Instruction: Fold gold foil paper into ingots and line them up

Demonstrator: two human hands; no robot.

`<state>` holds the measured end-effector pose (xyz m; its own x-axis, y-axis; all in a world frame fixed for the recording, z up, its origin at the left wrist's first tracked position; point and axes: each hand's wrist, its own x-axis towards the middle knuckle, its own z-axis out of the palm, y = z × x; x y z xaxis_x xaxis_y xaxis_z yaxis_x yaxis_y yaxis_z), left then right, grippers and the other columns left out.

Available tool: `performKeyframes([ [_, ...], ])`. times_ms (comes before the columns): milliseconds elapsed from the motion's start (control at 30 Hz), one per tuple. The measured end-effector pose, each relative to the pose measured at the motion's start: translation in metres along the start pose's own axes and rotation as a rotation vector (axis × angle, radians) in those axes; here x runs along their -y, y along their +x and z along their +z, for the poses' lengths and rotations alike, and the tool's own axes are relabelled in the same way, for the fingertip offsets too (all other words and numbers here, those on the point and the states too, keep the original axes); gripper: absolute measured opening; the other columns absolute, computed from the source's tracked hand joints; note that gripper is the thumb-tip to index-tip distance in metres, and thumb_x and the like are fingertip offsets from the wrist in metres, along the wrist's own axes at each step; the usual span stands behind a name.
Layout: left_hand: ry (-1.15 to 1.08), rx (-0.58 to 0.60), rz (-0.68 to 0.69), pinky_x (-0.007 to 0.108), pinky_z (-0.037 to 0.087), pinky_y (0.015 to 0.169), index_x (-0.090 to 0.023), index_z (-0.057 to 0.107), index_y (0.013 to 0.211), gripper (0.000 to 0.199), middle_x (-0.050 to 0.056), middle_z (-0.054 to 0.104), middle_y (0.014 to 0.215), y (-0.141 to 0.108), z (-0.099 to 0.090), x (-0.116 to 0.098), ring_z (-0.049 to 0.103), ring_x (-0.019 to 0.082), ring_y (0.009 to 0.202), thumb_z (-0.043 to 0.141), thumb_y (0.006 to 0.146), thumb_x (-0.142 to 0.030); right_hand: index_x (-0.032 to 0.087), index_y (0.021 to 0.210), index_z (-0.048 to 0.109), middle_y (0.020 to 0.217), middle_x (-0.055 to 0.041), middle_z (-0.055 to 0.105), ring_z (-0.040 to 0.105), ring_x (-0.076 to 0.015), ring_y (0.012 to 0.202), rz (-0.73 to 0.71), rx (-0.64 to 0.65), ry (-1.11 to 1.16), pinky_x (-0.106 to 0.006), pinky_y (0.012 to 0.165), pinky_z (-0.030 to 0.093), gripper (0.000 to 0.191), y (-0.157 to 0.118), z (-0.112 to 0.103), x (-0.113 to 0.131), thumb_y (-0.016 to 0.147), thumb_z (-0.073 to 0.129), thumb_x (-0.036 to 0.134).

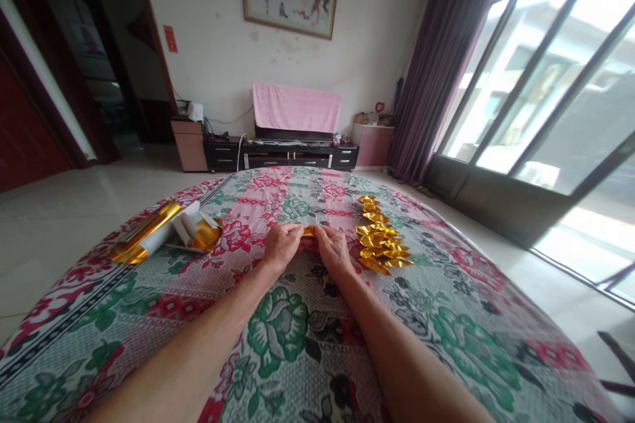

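Between my two hands is a small piece of gold foil paper (pixel 308 231), mostly covered by my fingers. My left hand (pixel 284 242) pinches its left end and my right hand (pixel 331 248) pinches the right end, both low over the flowered tablecloth (pixel 282 324). To the right of my right hand lie several folded gold foil pieces (pixel 380 238), boat-shaped with pointed ends, in overlapping rows. Over on the left are a stack of gold foil sheets (pixel 149 231) and an open white box (pixel 191 228) with gold foil in it.
Beyond the round table stands a low black cabinet (pixel 225 153), with a pink cloth (pixel 297 107) draped over something on it. A purple curtain (pixel 426 66) and large windows (pixel 536 66) are on the right. Dark legs of some furniture (pixel 618 363) show at the lower right.
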<state>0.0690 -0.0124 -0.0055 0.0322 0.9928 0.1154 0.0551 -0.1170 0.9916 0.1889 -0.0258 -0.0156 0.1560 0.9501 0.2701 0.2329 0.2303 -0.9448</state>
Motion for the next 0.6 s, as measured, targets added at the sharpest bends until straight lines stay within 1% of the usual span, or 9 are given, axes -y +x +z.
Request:
performKeyframes([
  [133, 0.002, -0.034, 0.013, 0.023, 0.049, 0.049, -0.017, 0.072, 0.087, 0.028, 0.006, 0.072, 0.071, 0.001, 0.000, 0.001, 0.067, 0.019, 0.060, 0.050, 0.077, -0.030, 0.017, 0.080, 0.070, 0.065, -0.0018, 0.065, 0.061, -0.0156, 0.057, -0.002, 0.044, 0.071, -0.025, 0.055, 0.051, 0.041, -0.001, 0.001, 0.003, 0.078, 0.045, 0.049],
  [200, 0.012, -0.045, 0.016, 0.024, 0.049, 0.049, -0.016, 0.072, 0.087, 0.028, 0.006, 0.073, 0.073, 0.001, 0.000, 0.001, 0.067, 0.019, 0.059, 0.051, 0.076, -0.030, 0.017, 0.080, 0.070, 0.065, -0.0018, 0.066, 0.061, -0.0160, 0.058, 0.003, 0.037, 0.073, -0.025, 0.055, 0.051, 0.040, -0.001, 0.001, 0.003, 0.078, 0.045, 0.048],
  [300, 0.006, -0.020, 0.002, 0.023, 0.049, 0.050, -0.015, 0.071, 0.089, 0.028, 0.007, 0.073, 0.075, 0.001, -0.001, -0.002, 0.067, 0.018, 0.060, 0.051, 0.076, -0.030, 0.017, 0.082, 0.070, 0.065, -0.0020, 0.066, 0.062, -0.0167, 0.059, 0.009, 0.017, 0.048, -0.024, 0.054, 0.051, 0.040, -0.001, 0.001, 0.001, 0.079, 0.044, 0.048],
  [400, -0.012, -0.008, -0.018, 0.022, 0.048, 0.049, -0.014, 0.069, 0.095, 0.030, 0.007, 0.073, 0.078, 0.001, -0.003, -0.006, 0.067, 0.018, 0.060, 0.052, 0.076, -0.030, 0.017, 0.087, 0.070, 0.066, -0.0021, 0.066, 0.062, -0.0165, 0.059, 0.007, 0.025, 0.056, -0.025, 0.055, 0.051, 0.040, 0.000, 0.002, 0.000, 0.079, 0.044, 0.047],
  [500, -0.021, -0.044, -0.031, 0.020, 0.045, 0.047, -0.013, 0.065, 0.103, 0.036, 0.007, 0.072, 0.084, 0.001, -0.006, -0.013, 0.066, 0.015, 0.059, 0.055, 0.073, -0.029, 0.018, 0.094, 0.069, 0.069, -0.0011, 0.066, 0.061, -0.0151, 0.060, -0.008, 0.039, 0.063, -0.024, 0.056, 0.050, 0.039, 0.000, 0.003, 0.001, 0.079, 0.044, 0.043],
  [600, -0.002, -0.076, -0.026, 0.018, 0.042, 0.046, -0.012, 0.065, 0.104, 0.039, 0.005, 0.071, 0.078, 0.000, -0.009, -0.019, 0.063, 0.012, 0.055, 0.058, 0.069, -0.030, 0.019, 0.091, 0.070, 0.068, 0.0005, 0.065, 0.060, -0.0136, 0.061, -0.033, 0.045, -0.002, -0.022, 0.058, 0.049, 0.035, -0.002, 0.003, 0.005, 0.078, 0.045, 0.039],
])
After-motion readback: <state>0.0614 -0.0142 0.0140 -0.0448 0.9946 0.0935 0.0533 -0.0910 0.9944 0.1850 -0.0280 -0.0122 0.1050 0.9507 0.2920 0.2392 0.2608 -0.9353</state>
